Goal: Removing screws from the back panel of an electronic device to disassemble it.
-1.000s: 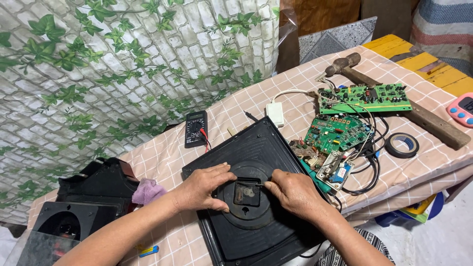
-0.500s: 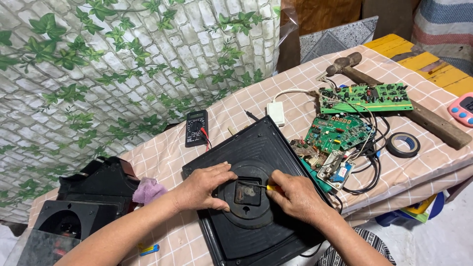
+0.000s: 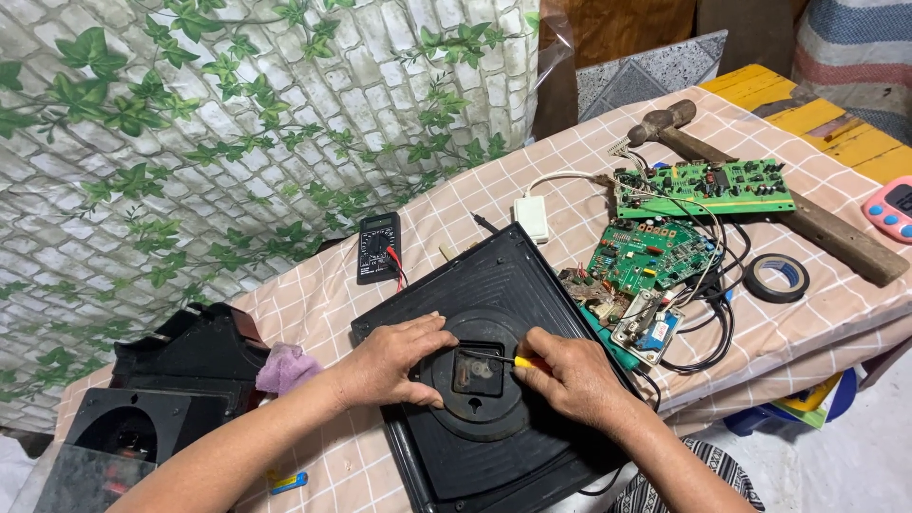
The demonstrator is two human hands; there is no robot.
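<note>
Black square panel lies flat at the table's near edge, roughly mid-length, one corner pointing toward the far side. Round black disc sits in its near half, with a small square part in the middle.

Right hand grips a yellow-handled screwdriver, fingers pinched round the handle, thin shaft lying almost level across the disc with the tip over the square part. Left hand is flat and spread on the disc's left rim, pressing down, holding nothing.

Versus a second ago: almost no change. Both hands sit on the same spots on the disc. Screwdriver shaft is in about the same line, perhaps a touch further in; can't tell if it turned. Panel hasn't shifted on the cloth.

Around it: checked pink-and-white tablecloth covers the table. Green circuit boards with a tangle of wires lie just right of the panel, toward the right end. Roll of black tape is beyond them, near the edge. Hammer with wooden handle lies diagonally at the far right corner. Black multimeter with red lead is just off the panel's far-left side. White plug block is near the panel's far corner. Black housing parts and a purple rag are at the left end.
</note>
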